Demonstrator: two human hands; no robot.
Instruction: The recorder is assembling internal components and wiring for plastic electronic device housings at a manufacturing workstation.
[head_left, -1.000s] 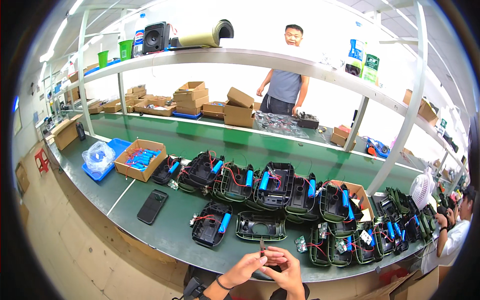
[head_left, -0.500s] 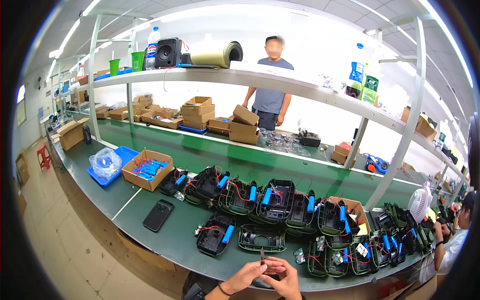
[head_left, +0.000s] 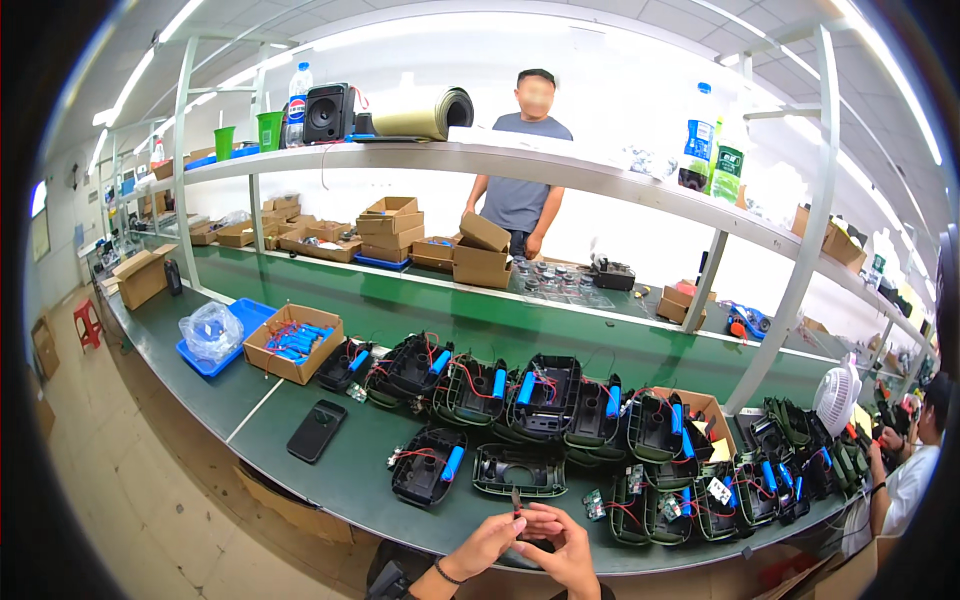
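Note:
My left hand (head_left: 488, 543) is closed at the front edge of the bench, around a slim pointed tool (head_left: 516, 501) with a dark tip and a reddish part; its exact kind is too small to tell. My right hand (head_left: 564, 553) curls in against it, fingertips meeting the left fingers; whatever lies between them is hidden. Just beyond the tool's tip lies an open dark green plastic housing (head_left: 519, 487) without a battery. Left of it sits another housing (head_left: 418, 487) with red wires, a small circuit board and a blue cylindrical battery (head_left: 453, 462).
Several wired housings (head_left: 549, 400) fill the bench beyond and to the right. Leftward are a black phone (head_left: 316, 431), a carton of blue batteries (head_left: 262, 360) and a blue tray (head_left: 253, 313). A shelf (head_left: 400, 158) crosses above. One person (head_left: 525, 195) stands opposite; another (head_left: 915, 470) sits at right.
The view has shifted slightly, moving the scene a little left. My hands stay together around the tool, almost unmoved. The person opposite has leaned a little.

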